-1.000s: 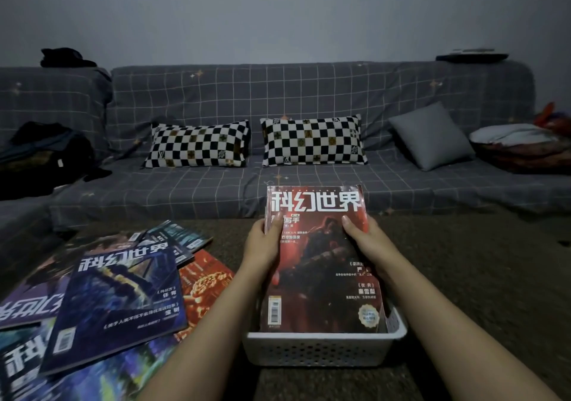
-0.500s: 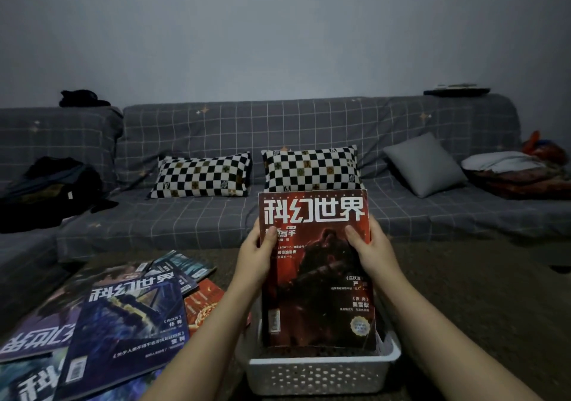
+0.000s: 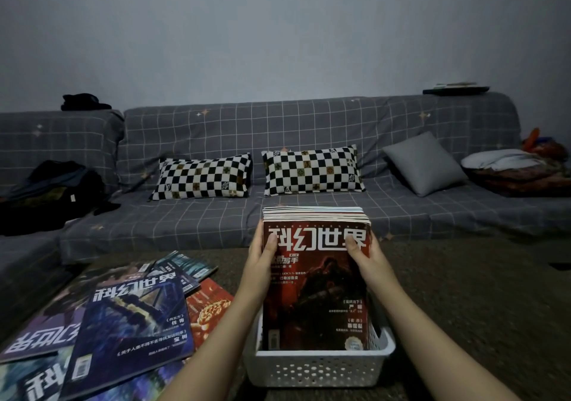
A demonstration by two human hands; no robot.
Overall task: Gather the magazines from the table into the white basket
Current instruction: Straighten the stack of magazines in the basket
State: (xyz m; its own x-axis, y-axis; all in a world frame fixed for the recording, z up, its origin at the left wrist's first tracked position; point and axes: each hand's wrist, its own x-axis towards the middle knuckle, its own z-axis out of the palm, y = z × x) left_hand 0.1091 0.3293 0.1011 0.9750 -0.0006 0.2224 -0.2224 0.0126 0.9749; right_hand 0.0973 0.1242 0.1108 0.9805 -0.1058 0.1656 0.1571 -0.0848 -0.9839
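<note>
A stack of magazines with a red cover in front stands nearly upright in the white basket, its lower edge inside. My left hand grips the stack's left side near the top, thumb on the cover. On the right side my right hand grips it the same way. Several more magazines lie spread on the table at the lower left, a blue-covered one on top and an orange one beside the basket.
The dark table stretches to the right of the basket. Behind it runs a grey checked sofa with two checkered pillows, a grey cushion, dark clothes at the left and a bundle at the right.
Both hands have tipped the stack from leaning flat in the basket up to nearly vertical. The view has tilted upward, and the top edges of the magazines now show.
</note>
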